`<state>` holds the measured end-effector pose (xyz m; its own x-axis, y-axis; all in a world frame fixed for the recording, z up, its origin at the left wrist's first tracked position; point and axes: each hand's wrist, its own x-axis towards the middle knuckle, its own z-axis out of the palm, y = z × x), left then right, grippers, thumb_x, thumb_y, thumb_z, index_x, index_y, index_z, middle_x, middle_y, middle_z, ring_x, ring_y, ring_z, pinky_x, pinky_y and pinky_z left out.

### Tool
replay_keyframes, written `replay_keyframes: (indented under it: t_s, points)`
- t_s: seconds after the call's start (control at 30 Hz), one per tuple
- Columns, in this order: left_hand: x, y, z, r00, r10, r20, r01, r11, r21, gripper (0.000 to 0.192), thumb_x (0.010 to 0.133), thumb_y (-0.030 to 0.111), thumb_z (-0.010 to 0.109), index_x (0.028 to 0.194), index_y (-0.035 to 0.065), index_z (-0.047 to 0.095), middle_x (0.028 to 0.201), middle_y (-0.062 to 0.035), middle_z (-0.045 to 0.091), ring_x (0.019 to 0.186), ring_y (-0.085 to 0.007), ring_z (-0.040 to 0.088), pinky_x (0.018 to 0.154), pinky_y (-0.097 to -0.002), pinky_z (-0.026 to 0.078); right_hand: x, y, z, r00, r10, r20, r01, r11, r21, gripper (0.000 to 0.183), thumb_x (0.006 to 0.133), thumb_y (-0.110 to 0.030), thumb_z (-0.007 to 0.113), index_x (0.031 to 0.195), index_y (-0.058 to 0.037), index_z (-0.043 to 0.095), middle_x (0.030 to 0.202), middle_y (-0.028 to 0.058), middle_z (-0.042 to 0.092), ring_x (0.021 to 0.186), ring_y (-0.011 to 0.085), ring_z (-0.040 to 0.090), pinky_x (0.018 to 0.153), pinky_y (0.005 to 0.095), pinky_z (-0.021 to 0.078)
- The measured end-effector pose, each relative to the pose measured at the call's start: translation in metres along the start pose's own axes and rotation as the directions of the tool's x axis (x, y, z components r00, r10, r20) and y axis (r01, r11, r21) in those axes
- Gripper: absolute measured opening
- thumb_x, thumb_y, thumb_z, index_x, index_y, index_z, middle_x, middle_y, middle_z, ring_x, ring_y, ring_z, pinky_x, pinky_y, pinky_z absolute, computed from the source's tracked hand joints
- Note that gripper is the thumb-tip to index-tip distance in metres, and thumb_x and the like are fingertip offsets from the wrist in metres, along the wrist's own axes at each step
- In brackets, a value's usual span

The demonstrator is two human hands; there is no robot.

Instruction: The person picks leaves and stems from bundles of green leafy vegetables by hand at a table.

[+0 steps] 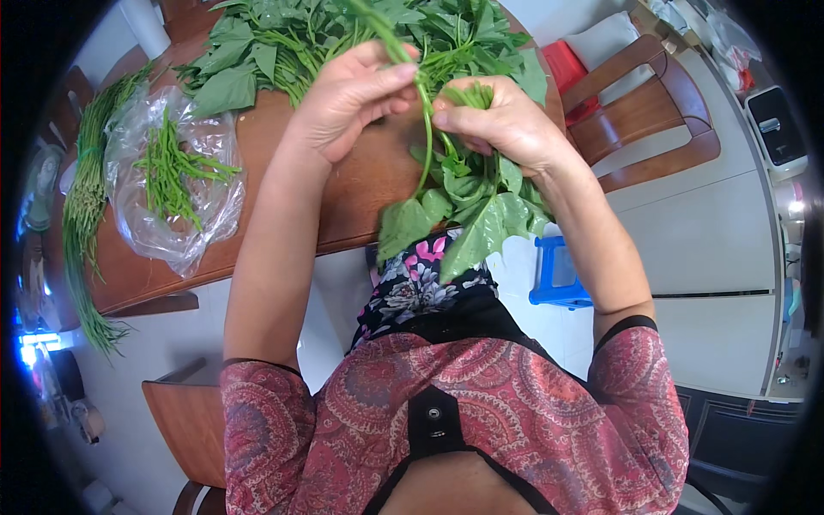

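Between the thumb and fingers of my left hand is a long green leafy stem, which crosses over the hand and hangs down toward the table edge. My right hand grips a bunch of leafy greens, probably sweet potato leaves. The cut stem ends stick up out of this fist, and the broad leaves droop below it over the table edge and my lap. My right thumb and fingertip meet at the long stem, close to my left fingers. Beyond both hands lies a large heap of the same greens.
On the wooden table, at left, a clear plastic bag lies under short green stem pieces. A tied bundle of long thin green stalks overhangs the table's edge. Wooden chairs and a blue plastic stool stand around.
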<state>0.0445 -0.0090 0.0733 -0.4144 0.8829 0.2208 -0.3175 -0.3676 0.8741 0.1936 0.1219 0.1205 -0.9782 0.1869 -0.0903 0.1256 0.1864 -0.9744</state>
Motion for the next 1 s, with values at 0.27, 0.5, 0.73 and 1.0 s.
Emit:
replay_keyframes:
  t_s: [0.27,0.5,0.73,1.0]
  points:
    - [0.004,-0.007,0.011,0.985,0.075,-0.155,-0.068,0.996,0.05,0.02,0.081,0.011,0.065,0.096,0.0008,0.057,0.084,-0.0065,0.062,0.068,-0.0122,0.062,0.059,-0.0215,0.051,-0.002,0.008,0.006,0.923,-0.342,-0.179,0.189,0.803,-0.565,0.027,0.075,-0.025,0.067,0.075,0.001,0.059,0.054,0.0096,0.054,0.053,0.019,0.056,0.052,0.0348,0.0442]
    - [0.003,-0.008,0.015,0.937,0.214,-0.277,-0.158,0.964,0.213,0.015,0.082,0.012,0.063,0.091,0.0013,0.057,0.079,-0.0063,0.063,0.066,-0.012,0.063,0.058,-0.0204,0.051,-0.005,0.001,0.02,0.822,-0.562,-0.092,0.083,0.277,-0.957,0.02,0.071,-0.016,0.062,0.071,0.0008,0.05,0.061,0.0207,0.057,0.061,0.0383,0.058,0.056,0.0446,0.047]
    - [0.005,-0.014,0.015,0.912,0.221,-0.344,-0.16,0.967,0.198,0.013,0.081,0.01,0.062,0.088,0.0,0.057,0.079,-0.0084,0.063,0.066,-0.0142,0.063,0.058,-0.0214,0.052,0.005,0.014,0.01,0.682,-0.723,-0.109,0.249,0.37,-0.895,0.011,0.076,-0.01,0.059,0.078,-0.0006,0.055,0.064,0.0169,0.057,0.057,0.0301,0.058,0.053,0.0365,0.046]
    - [0.002,0.0,0.001,0.912,0.127,-0.39,-0.23,0.945,-0.23,0.011,0.082,0.004,0.057,0.092,0.002,0.054,0.09,-0.0115,0.06,0.084,-0.0265,0.06,0.069,-0.0326,0.053,-0.018,0.013,-0.009,0.669,-0.625,-0.404,0.483,0.777,-0.403,0.01,0.087,-0.008,0.055,0.089,-0.0005,0.061,0.083,0.0019,0.06,0.075,0.0079,0.053,0.067,0.0222,0.0428]
